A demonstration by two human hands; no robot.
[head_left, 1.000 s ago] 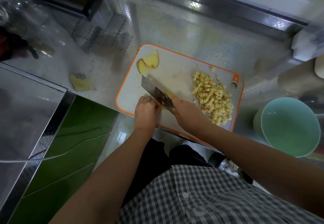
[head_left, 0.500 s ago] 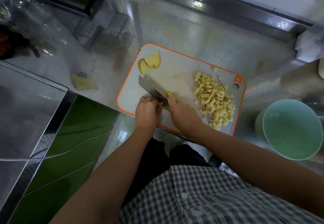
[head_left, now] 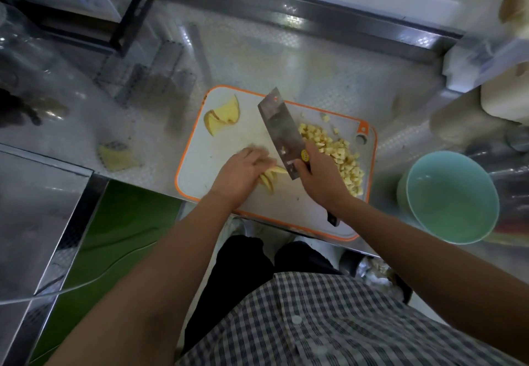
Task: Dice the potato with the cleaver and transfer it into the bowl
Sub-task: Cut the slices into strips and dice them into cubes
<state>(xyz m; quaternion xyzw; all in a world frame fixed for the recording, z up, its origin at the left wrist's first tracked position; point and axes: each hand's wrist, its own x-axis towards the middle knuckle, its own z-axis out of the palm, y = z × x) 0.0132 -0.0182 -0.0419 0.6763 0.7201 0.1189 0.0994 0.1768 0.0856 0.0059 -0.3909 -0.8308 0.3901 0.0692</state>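
Lying near the front of the cutting board (head_left: pixel 200 173), a few potato strips (head_left: pixel 270 178) fan out from under the left hand (head_left: pixel 243 171). Left hand laid over them, fingers blurred; cannot tell whether it presses or grips. Just to their right: cleaver (head_left: pixel 279 128), broad face showing, tip toward the board's far edge, standing between the strips and the diced potato (head_left: pixel 339 152) heaped along the board's right side. Right hand (head_left: pixel 317 178) clenched round the cleaver's handle close to the blade, dark handle end poking out behind the wrist. Uncut potato slices (head_left: pixel 223 115) at the far left corner of the board. Teal bowl (head_left: pixel 458 208) on the steel bench (head_left: pixel 257 59), right of the board, apart from it. One stray potato piece (head_left: pixel 117 156) on the bench, left.
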